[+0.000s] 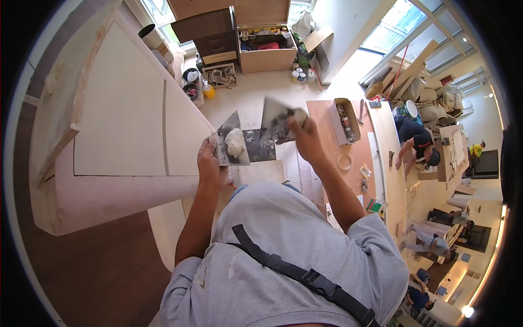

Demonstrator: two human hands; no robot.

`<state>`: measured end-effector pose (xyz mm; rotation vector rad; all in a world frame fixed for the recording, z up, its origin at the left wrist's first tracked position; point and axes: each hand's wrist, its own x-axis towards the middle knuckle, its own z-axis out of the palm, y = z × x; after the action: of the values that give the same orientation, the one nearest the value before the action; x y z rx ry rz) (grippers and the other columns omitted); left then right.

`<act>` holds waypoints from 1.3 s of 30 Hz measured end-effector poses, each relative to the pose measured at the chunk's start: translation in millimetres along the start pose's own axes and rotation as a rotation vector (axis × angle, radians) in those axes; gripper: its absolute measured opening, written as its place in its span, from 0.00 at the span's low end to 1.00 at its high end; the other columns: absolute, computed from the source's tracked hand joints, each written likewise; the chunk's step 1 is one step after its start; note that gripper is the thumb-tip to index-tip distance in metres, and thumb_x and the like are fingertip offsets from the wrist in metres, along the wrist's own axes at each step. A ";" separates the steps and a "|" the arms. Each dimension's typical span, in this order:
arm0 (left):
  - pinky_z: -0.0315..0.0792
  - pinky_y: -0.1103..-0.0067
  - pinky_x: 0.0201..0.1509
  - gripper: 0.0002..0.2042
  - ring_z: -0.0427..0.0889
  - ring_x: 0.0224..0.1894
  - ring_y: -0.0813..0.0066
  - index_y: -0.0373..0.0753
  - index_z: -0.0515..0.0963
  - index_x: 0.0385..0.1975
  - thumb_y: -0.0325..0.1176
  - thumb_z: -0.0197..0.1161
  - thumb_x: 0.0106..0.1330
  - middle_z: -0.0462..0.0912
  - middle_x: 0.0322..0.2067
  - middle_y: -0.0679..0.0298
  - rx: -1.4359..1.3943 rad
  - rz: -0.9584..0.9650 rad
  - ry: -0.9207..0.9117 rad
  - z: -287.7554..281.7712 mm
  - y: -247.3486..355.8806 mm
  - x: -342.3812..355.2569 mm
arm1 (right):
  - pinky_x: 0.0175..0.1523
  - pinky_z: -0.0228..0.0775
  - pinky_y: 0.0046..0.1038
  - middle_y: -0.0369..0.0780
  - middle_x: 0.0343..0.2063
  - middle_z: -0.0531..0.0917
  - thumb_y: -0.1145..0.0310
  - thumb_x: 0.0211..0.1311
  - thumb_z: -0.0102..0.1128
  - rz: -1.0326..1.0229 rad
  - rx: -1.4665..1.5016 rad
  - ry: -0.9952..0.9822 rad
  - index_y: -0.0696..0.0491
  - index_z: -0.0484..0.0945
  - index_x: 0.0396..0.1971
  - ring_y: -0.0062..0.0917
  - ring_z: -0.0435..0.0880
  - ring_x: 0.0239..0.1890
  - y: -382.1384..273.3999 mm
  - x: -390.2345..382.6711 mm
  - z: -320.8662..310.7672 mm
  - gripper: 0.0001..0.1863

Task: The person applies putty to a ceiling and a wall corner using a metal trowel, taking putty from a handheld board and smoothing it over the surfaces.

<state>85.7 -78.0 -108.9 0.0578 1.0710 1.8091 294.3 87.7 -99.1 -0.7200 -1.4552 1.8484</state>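
My left hand [208, 162] is closed on a broad putty knife [229, 124] by its near left edge. A lump of white putty [235, 143] sits on that blade. My right hand [306, 136] grips a second, wide scraper [274, 110], its face smeared dark and whitish and slightly blurred by motion. The two blades are apart, in front of my belly. Below and between them, a dark, white-smeared square [260, 151] shows. Close by on the left stands a pale panelled piece [131, 109] with a thin groove across it.
To the right, a brown board table [357, 163] carries a cardboard box of tools [344, 121], a hammer [361, 111] and a tape roll [344, 162]. Beyond it a person [417, 136] leans over a bench. Buckets [190, 82] and an open tool chest [267, 57] stand ahead.
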 end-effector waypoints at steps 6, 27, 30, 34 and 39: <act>0.83 0.72 0.51 0.13 0.86 0.46 0.69 0.35 0.72 0.55 0.33 0.45 0.79 0.83 0.46 0.58 -0.036 -0.014 -0.100 6.7 13.9 -27.5 | 0.37 0.83 0.30 0.35 0.41 0.84 0.59 0.75 0.58 0.442 0.362 -0.303 0.53 0.74 0.54 0.20 0.85 0.39 7.9 21.8 18.9 0.17; 0.78 0.80 0.46 0.16 0.84 0.45 0.79 0.39 0.77 0.58 0.38 0.52 0.78 0.84 0.49 0.62 1.000 0.833 0.640 -21.1 464.1 -195.3 | 0.38 0.84 0.35 0.50 0.44 0.83 0.65 0.68 0.67 -0.178 -0.233 -0.868 0.69 0.64 0.65 0.33 0.85 0.39 -296.9 132.8 297.8 0.34; 0.77 0.81 0.43 0.17 0.84 0.43 0.79 0.38 0.77 0.58 0.38 0.51 0.78 0.84 0.48 0.63 1.019 0.757 0.627 -58.0 489.9 -169.4 | 0.36 0.86 0.32 0.50 0.44 0.85 0.64 0.68 0.67 -0.205 -0.303 -0.868 0.71 0.67 0.62 0.31 0.89 0.37 -291.2 138.4 325.8 0.33; 0.76 0.74 0.53 0.19 0.84 0.48 0.70 0.35 0.78 0.57 0.40 0.50 0.78 0.85 0.49 0.60 1.528 0.845 0.818 -61.9 489.5 -166.4 | 0.44 0.85 0.36 0.54 0.47 0.85 0.59 0.68 0.66 -0.489 -0.863 -0.577 0.72 0.73 0.58 0.33 0.89 0.43 -326.6 78.2 315.8 0.31; 0.69 0.71 0.66 0.19 0.79 0.59 0.62 0.37 0.79 0.58 0.42 0.52 0.77 0.81 0.58 0.56 1.799 1.226 1.321 -52.5 469.3 -199.9 | 0.63 0.72 0.43 0.53 0.50 0.86 0.50 0.66 0.65 -0.706 -0.987 -0.318 0.58 0.79 0.59 0.42 0.85 0.51 -293.1 98.3 277.8 0.30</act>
<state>-176.0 -318.6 260.8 0.7854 3.8953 0.7200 69.5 41.8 247.4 -0.2348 -2.4470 0.6560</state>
